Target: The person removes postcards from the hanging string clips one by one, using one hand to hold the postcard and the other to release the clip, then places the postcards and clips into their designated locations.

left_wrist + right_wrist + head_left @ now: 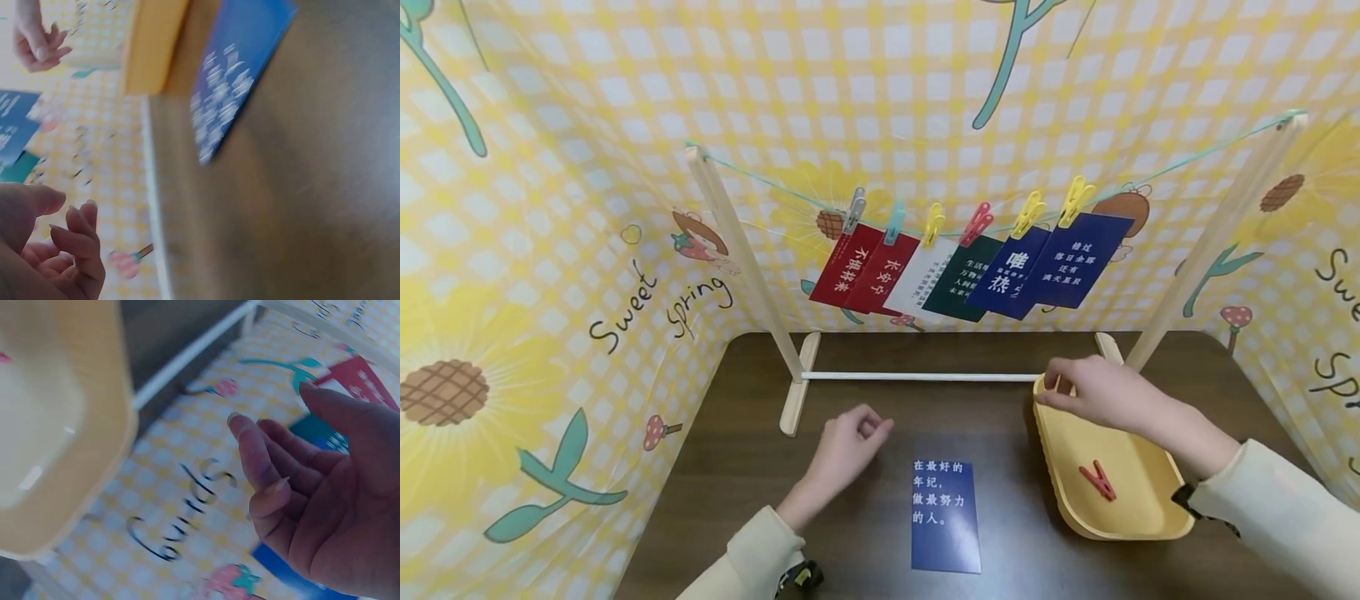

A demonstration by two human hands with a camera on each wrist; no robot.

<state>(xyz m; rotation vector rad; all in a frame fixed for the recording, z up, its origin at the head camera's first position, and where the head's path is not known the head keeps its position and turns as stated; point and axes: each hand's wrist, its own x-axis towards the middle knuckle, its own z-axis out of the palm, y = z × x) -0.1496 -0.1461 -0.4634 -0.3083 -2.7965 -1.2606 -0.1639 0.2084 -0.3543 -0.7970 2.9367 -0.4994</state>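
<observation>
My left hand (852, 437) hovers over the table, fingers loosely curled with nothing in them; the left wrist view shows its thumb apart from the fingertips. To its right a blue card (946, 542) with white writing lies flat on the table. My right hand (1093, 392), also holding nothing and relaxed, is above the far end of the yellow basket (1056, 492). Inside that basket lies one red clothespin (1099, 481). Behind the hands, a green string (1195, 157) carries several cards, among them a red card (835, 279) and a dark blue card (1078, 262), each hung by a clothespin.
Two wooden posts (741, 258) on flat feet hold the string, joined low down by a white rod (917, 377). A yellow checked cloth (880, 100) with flower prints surrounds the dark wooden table (722, 500) at the back and sides.
</observation>
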